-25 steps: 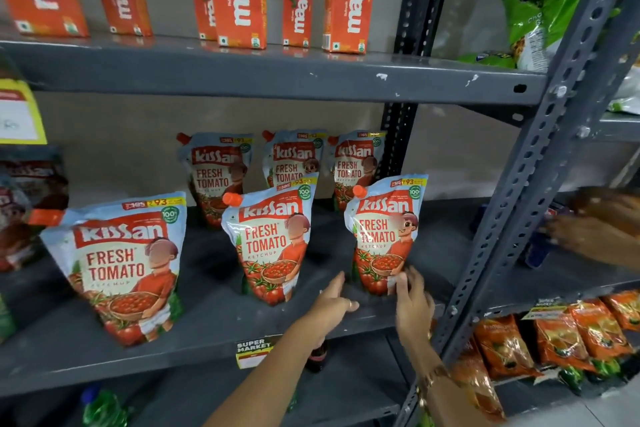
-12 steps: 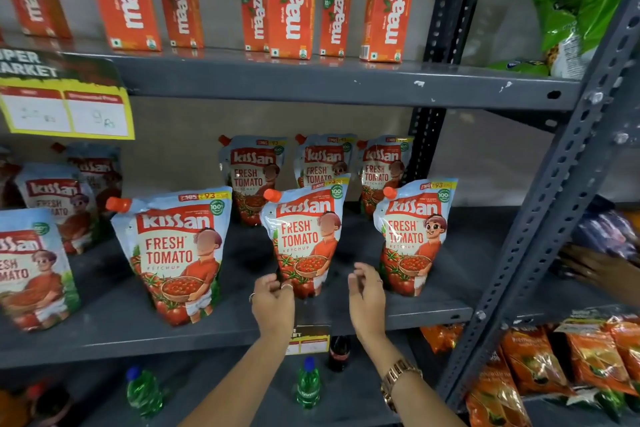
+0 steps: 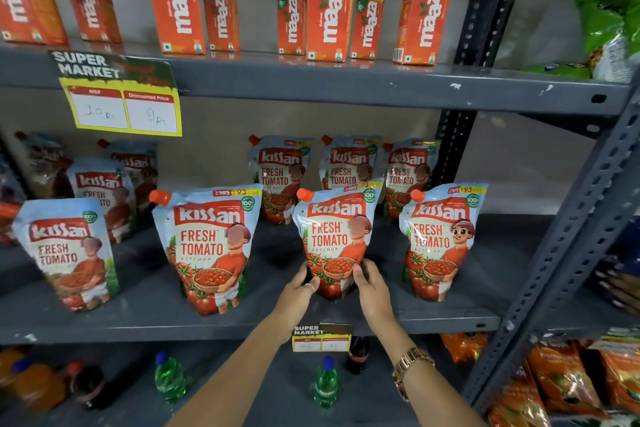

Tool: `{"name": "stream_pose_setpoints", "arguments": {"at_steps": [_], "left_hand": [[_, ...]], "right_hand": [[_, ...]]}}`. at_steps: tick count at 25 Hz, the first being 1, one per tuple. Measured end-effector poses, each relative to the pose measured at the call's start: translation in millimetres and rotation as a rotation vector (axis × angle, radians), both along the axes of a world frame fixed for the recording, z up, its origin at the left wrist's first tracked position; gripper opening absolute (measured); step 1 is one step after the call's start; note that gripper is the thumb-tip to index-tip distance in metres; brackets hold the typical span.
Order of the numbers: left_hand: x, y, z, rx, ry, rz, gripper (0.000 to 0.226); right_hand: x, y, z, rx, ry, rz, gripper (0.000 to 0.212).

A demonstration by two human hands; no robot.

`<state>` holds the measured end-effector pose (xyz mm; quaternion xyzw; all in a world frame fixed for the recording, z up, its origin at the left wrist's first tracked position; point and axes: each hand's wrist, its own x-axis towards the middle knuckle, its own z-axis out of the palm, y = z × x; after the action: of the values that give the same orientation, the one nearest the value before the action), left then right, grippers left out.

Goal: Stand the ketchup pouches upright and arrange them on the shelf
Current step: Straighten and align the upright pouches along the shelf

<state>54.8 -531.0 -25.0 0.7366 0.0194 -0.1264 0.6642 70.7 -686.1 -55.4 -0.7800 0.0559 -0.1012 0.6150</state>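
Note:
Several Kissan ketchup pouches stand upright on the grey middle shelf (image 3: 242, 322). In the front row are a left pouch (image 3: 67, 253), a large one (image 3: 207, 246), a middle pouch (image 3: 337, 232) and a right pouch (image 3: 440, 239). Three more stand behind: one (image 3: 282, 173), another (image 3: 349, 163) and a third (image 3: 408, 173). My left hand (image 3: 298, 288) and my right hand (image 3: 370, 284) press the two lower sides of the middle pouch, holding its base between them.
Maaza juice cartons (image 3: 330, 7) line the upper shelf above a yellow price tag (image 3: 124, 107). A perforated steel upright (image 3: 568, 239) stands at the right; another person's hand (image 3: 620, 288) is beyond it. Green bottles (image 3: 325, 385) sit on the lower shelf, orange snack packs (image 3: 561, 381) lower right.
The view has swung left. My hands left the right front pouch, moved left and closed on the base of the middle front pouch.

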Motion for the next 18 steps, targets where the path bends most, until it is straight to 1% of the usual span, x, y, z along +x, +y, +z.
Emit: {"name": "stream_pose_setpoints", "arguments": {"at_steps": [3,6,9,11,13,15,18], "left_hand": [[-0.7,-10.3,0.8,0.027,0.012,-0.051,0.054],[-1.2,-20.8,-2.2,0.057,0.003,-0.056,0.054],[2.1,-23.1,-4.8,0.095,0.006,-0.068,0.055],[2.5,-20.3,-6.2,0.083,0.015,-0.065,0.054],[0.0,-15.1,-9.1,0.051,-0.008,0.009,0.052],[-5.2,-6.6,-10.9,0.012,-0.032,0.126,0.047],[-10.6,12.6,-6.7,0.002,-0.075,0.255,0.037]], "right_hand": [[-9.0,-12.5,-0.8,-0.005,-0.035,-0.031,0.015],[-16.3,-22.8,-3.5,-0.002,-0.035,-0.061,0.013],[-19.8,-25.3,-2.3,-0.029,-0.015,-0.064,0.022],[-23.5,-21.0,-2.1,-0.043,-0.047,-0.116,0.029],[-29.4,-13.6,-3.4,-0.08,-0.153,-0.267,0.03],[-36.0,-3.5,-2.3,-0.17,-0.27,-0.384,0.022],[-39.1,15.9,2.9,-0.271,-0.359,-0.361,0.015]]}}
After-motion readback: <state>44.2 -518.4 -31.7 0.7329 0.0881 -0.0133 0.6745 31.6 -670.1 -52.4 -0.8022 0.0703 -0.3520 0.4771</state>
